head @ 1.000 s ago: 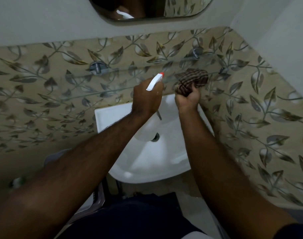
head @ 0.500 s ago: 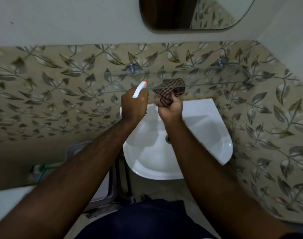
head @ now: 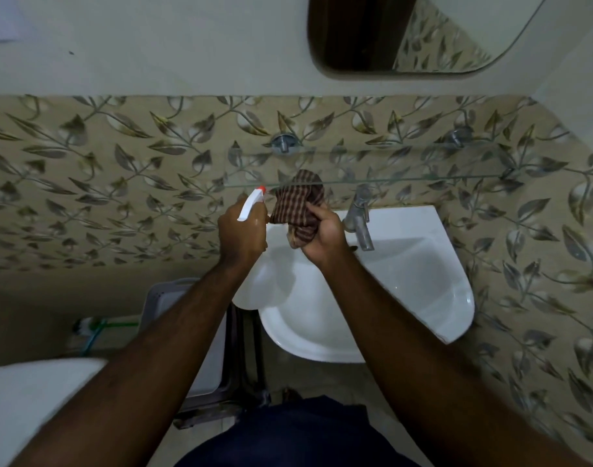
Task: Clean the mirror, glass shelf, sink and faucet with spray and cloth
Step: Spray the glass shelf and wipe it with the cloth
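Observation:
My left hand (head: 242, 233) grips a white spray bottle (head: 251, 205) with a red nozzle tip, its body hanging below over the sink's left side. The nozzle points at the brown checked cloth (head: 299, 204), bunched in my right hand (head: 325, 238) right beside it. Both hands are held just under the front edge of the glass shelf (head: 406, 165). The metal faucet (head: 358, 217) stands to the right of my right hand. The white sink (head: 423, 284) lies below. A mirror (head: 423, 32) hangs at the top right.
Leaf-patterned tiles cover the back and right walls. A grey plastic stool or bin (head: 173, 298) stands left of the sink. A brush with a green handle (head: 99, 326) lies by the left wall. A white fixture (head: 29, 399) fills the lower left corner.
My view has swung left, so the sink and mirror now sit further right. Both hands with bottle and cloth moved from the shelf's right part to its left end; the faucet is now uncovered.

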